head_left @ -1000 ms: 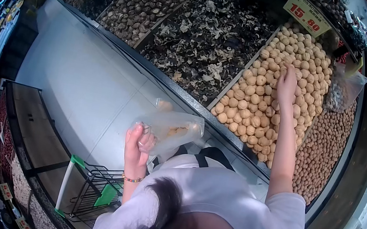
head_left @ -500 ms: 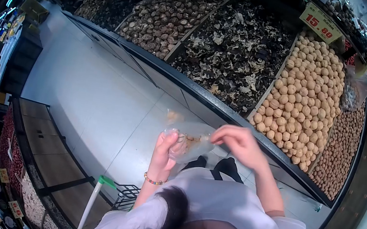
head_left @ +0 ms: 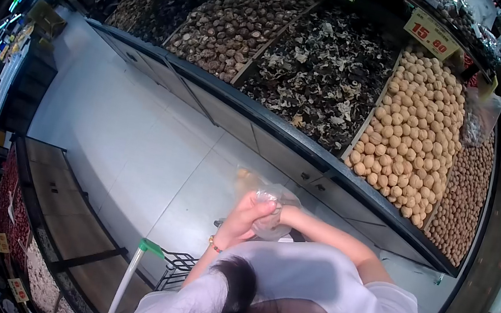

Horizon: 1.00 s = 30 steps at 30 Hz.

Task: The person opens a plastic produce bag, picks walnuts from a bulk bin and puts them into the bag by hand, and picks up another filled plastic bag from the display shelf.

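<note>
A clear plastic bag [head_left: 280, 196] is held up in front of my chest, with pale yellowish contents showing through its far left end. My left hand [head_left: 246, 217] is closed on the bag's left side, thumb on top. My right hand [head_left: 284, 214] is at the bag, its fingers hidden by the crumpled film; I cannot tell whether it is inside or behind it. A beaded bracelet [head_left: 215, 243] circles my left wrist.
Ahead runs a long bin counter with dried mushrooms [head_left: 240, 19], black fungus [head_left: 321, 69], walnuts [head_left: 409, 137] and smaller brown nuts [head_left: 464, 192]. Price signs [head_left: 431, 34] stand behind. A green-handled shopping cart [head_left: 149, 246] is at lower left, beside another display stand [head_left: 66, 205].
My right hand has moved left and down to the bag, and its fingers are now hidden. The bag has bunched up, and my left hand has shifted slightly right and down.
</note>
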Available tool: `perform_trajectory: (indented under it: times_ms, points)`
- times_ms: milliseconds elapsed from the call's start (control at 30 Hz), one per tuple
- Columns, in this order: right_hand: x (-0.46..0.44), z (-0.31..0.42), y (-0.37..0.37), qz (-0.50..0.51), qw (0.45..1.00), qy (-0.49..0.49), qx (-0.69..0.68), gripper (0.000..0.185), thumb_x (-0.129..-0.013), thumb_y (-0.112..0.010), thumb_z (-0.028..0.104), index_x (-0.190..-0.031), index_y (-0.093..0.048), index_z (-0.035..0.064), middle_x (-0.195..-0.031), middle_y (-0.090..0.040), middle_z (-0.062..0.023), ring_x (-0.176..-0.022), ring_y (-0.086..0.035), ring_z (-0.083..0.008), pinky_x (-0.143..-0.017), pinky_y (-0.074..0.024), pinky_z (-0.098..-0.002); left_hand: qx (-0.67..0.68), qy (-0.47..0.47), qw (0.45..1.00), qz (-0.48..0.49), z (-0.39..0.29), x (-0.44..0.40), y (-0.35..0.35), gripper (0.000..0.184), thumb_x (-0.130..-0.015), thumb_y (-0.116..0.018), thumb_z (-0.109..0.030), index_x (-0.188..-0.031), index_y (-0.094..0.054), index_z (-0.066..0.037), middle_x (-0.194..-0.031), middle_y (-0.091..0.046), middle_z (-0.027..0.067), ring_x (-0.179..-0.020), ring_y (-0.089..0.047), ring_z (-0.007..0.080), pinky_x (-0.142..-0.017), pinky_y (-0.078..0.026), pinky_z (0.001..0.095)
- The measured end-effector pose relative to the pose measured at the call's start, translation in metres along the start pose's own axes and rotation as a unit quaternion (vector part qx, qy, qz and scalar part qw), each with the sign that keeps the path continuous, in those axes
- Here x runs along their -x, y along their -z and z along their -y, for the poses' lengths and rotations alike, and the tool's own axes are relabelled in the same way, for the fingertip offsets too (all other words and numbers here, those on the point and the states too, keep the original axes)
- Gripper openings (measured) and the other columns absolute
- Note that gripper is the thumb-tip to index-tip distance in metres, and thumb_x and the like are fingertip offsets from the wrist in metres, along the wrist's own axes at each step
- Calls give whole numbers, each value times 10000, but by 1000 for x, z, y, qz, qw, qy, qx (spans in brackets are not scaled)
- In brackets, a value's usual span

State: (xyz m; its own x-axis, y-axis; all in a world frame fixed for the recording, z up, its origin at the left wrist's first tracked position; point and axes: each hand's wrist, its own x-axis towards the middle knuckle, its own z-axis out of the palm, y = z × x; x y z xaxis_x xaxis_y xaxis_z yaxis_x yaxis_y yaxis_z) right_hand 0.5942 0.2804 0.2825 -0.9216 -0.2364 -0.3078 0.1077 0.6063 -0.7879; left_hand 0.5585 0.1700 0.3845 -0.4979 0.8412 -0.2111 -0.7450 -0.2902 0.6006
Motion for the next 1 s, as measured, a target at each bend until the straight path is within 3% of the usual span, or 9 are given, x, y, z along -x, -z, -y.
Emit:
perform_trajectory:
  times_ms: [167,267,367,467,567,667,867,967,1000]
  points:
    - [12,-1,-16,29,999,4,-24,410,-662,-654,307,-971,-598,43,-943,-612,-150,-854,-578,-252,-715,-444,-351,29,22,996,82,9,-8,14,185,-815,-577,-130,-943,-564,3,-874,-610,60,-769,-585,103,-663,-473,225]
    - [13,-6,-22,36,999,5,-34,411,-663,-653,307,-969,-598,38,-942,-612,-149,-851,-577,-249,-713,-444,-351,31,13,999,26,5,-8,-6,185,-813,-580,-137,-939,-565,-1,-843,-606,52,-742,-578,97,-644,-466,220]
    - [11,-10,-22,40,998,6,-38,412,-663,-652,307,-966,-598,33,-940,-612,-149,-847,-577,-247,-711,-444,-350,13,0,999,44,3,-13,-3,186,-810,-582,-141,-937,-565,-6,-846,-610,52,-745,-581,102,-654,-469,228]
    - [11,-14,-23,53,998,5,-43,413,-663,-651,307,-963,-599,29,-939,-613,-148,-843,-576,-244,-709,-444,-350,43,-21,995,86,2,-16,-3,136,-821,-571,-149,-874,-559,-24,-727,-577,16,-618,-535,69,-555,-435,204]
    - [13,-19,-26,66,997,6,-48,414,-664,-650,307,-961,-599,24,-937,-613,-148,-839,-575,-241,-707,-445,-349,59,-22,990,123,1,-19,3,111,-834,-553,-158,-802,-535,-53,-587,-466,-36,-482,-410,38,-439,-333,191]
    - [4,-25,-31,83,995,15,-57,415,-664,-649,308,-958,-599,19,-936,-613,-147,-835,-575,-239,-705,-445,-349,67,-37,994,74,3,-17,2,137,-841,-542,-160,-741,-498,-77,-521,-341,-65,-430,-293,28,-393,-235,196]
    - [-30,-49,-49,142,985,36,-91,418,-665,-647,308,-953,-600,9,-933,-614,-146,-828,-573,-234,-702,-445,-348,102,-90,989,57,-7,-10,6,184,-839,-546,-179,-702,-455,-95,-507,-323,-61,-421,-298,41,-391,-244,203]
    - [-52,-69,-63,181,976,44,-110,419,-665,-646,308,-950,-600,4,-931,-614,-146,-824,-573,-231,-700,-446,-348,130,-80,985,-77,0,-7,17,189,-853,-528,-187,-705,-453,-97,-502,-323,-61,-411,-288,44,-389,-242,209]
    - [-62,-77,-69,194,973,47,-116,419,-665,-645,308,-949,-600,3,-931,-614,-145,-823,-572,-230,-699,-446,-348,139,-93,983,-69,-1,-5,16,189,-860,-518,-190,-707,-454,-98,-499,-323,-60,-408,-286,46,-389,-242,213]
